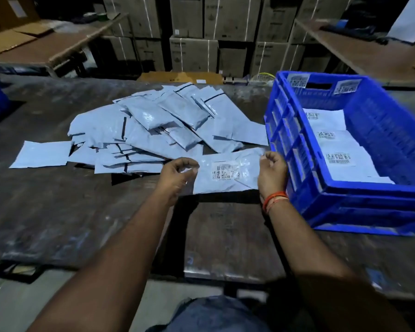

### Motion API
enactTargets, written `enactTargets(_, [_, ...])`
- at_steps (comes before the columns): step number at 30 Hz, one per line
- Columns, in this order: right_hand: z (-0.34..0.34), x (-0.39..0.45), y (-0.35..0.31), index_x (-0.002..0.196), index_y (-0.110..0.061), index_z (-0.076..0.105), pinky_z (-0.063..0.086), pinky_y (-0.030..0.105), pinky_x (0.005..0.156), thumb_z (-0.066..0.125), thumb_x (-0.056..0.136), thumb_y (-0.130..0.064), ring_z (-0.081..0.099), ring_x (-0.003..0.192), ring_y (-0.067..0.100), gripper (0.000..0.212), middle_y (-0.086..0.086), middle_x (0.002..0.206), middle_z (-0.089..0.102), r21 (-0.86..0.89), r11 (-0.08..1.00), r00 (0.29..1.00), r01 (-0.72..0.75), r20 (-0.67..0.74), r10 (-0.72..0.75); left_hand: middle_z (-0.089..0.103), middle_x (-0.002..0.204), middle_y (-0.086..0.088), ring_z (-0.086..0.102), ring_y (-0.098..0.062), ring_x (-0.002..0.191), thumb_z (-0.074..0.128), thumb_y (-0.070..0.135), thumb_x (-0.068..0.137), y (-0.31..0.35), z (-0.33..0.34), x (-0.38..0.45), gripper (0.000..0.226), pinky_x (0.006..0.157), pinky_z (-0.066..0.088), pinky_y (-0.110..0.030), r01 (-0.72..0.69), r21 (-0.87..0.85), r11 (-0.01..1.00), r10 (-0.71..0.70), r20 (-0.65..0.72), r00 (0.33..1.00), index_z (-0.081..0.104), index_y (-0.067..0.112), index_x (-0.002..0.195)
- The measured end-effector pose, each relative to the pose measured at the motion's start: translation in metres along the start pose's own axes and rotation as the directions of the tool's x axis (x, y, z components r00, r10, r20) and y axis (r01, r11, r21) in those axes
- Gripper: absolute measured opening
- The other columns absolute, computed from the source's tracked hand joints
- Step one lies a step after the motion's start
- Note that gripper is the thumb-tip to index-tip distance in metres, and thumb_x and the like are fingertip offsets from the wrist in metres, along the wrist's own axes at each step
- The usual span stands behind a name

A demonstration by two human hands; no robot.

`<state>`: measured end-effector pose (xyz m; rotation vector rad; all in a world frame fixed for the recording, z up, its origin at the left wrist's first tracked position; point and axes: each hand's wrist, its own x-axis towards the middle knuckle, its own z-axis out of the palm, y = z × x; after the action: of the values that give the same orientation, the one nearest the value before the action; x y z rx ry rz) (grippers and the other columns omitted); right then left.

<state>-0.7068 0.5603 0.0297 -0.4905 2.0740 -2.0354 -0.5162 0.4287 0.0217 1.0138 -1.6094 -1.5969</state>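
A grey mailer bag with a barcode label is held flat just above the dark table, label side up. My left hand pinches its left edge and my right hand pinches its right edge. Behind it lies a loose pile of several grey mailer bags, spread across the table's middle. To the right stands a blue plastic crate with several labelled bags laid flat inside.
The worn dark table runs left to right; its near edge has a gap in front of me. A single bag lies apart at the left. Stacked cardboard boxes and wooden side tables fill the background.
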Motion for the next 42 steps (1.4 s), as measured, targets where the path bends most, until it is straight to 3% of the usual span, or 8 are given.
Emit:
enactTargets(5, [-0.031,-0.024,0.037,0.109,-0.011,0.064,0.037,0.02,0.071,0.057,0.095,-0.012,0.059,0.086,0.019,0.017,0.002,0.096,0.067,-0.437,0.899,0.991,-0.043,0.096,0.094,0.071,0.107,-0.006,0.065,-0.016,0.096,0.066,-0.007,0.088,-0.026,-0.006,-0.018,0.021,0.088,0.052,-0.032,0.092,0.222,0.971,-0.072,-0.098,0.993,0.072,0.013,0.092])
enactTargets(14, [-0.044,-0.04,0.042,0.121,-0.016,0.061,0.046,0.025,0.081,0.057,0.088,-0.007,0.064,0.096,0.024,0.035,0.003,0.101,0.071,-0.59,0.802,0.951,0.093,0.291,0.104,0.072,0.092,0.0,0.065,-0.014,0.083,0.062,0.004,0.09,-0.041,-0.006,-0.036,0.023,0.07,0.046,-0.018,0.224,0.559,0.798,-0.096,-0.25,0.964,0.077,0.021,0.092])
enactTargets(17, [-0.047,-0.038,0.04,0.111,-0.017,0.069,0.048,0.026,0.076,0.061,0.08,-0.012,0.065,0.091,0.027,0.031,0.004,0.094,0.072,-0.667,0.737,0.919,0.11,0.351,0.18,0.073,0.093,0.0,0.068,-0.019,0.09,0.061,0.01,0.092,-0.032,-0.003,-0.025,0.021,0.08,0.053,-0.024,0.203,0.64,0.742,-0.071,-0.226,0.972,0.077,0.023,0.091])
enactTargets(22, [-0.051,-0.062,0.034,0.078,-0.015,0.064,0.041,0.025,0.065,0.064,0.078,-0.025,0.062,0.081,0.03,0.01,0.005,0.083,0.068,-0.773,0.609,0.889,0.179,0.392,0.236,0.076,0.096,0.008,0.065,-0.023,0.105,0.062,0.04,0.079,-0.023,0.012,0.023,0.023,0.091,0.055,-0.039,-0.043,0.834,0.55,0.068,0.007,0.998,0.077,0.04,0.096])
enactTargets(27, [-0.042,-0.094,0.035,0.059,-0.016,0.05,0.053,0.031,0.067,0.069,0.074,-0.034,0.064,0.074,0.029,0.03,0.007,0.073,0.068,-0.741,0.606,0.804,0.29,0.532,0.265,0.068,0.125,0.0,0.054,-0.033,0.12,0.065,0.033,0.091,-0.008,0.045,0.038,0.025,0.103,0.04,-0.038,-0.415,0.848,0.329,0.151,0.387,0.91,0.074,0.035,0.115])
enactTargets(31, [-0.045,-0.101,0.029,0.068,-0.014,0.07,0.05,0.028,0.062,0.071,0.078,-0.037,0.066,0.064,0.018,0.025,0.003,0.064,0.069,-0.676,0.678,0.689,0.291,0.639,0.342,0.044,0.148,-0.011,0.042,-0.035,0.134,0.067,0.036,0.088,-0.006,0.047,0.012,0.039,0.11,0.039,-0.041,-0.132,0.856,0.5,0.17,0.052,0.984,0.065,0.032,0.127])
enactTargets(35, [-0.04,-0.068,0.017,0.075,-0.012,0.072,0.042,0.022,0.062,0.066,0.082,-0.023,0.066,0.072,0.017,0.014,0.0,0.07,0.07,-0.669,0.705,0.829,0.234,0.516,0.215,0.04,0.134,-0.013,0.037,-0.036,0.128,0.069,0.074,0.071,-0.014,0.043,-0.044,0.078,0.101,0.043,-0.047,0.135,0.87,0.474,-0.04,-0.132,0.99,0.049,0.03,0.132])
enactTargets(42, [-0.004,-0.019,0.009,0.07,-0.018,0.07,0.05,0.026,0.067,0.065,0.081,-0.016,0.067,0.071,0.019,0.013,-0.001,0.071,0.071,-0.573,0.767,0.859,0.289,0.508,0.056,0.04,0.138,-0.012,0.031,-0.035,0.13,0.074,0.074,0.06,-0.028,0.041,-0.065,0.112,0.104,0.037,-0.05,-0.074,0.94,0.334,-0.043,0.093,0.995,0.022,0.032,0.149])
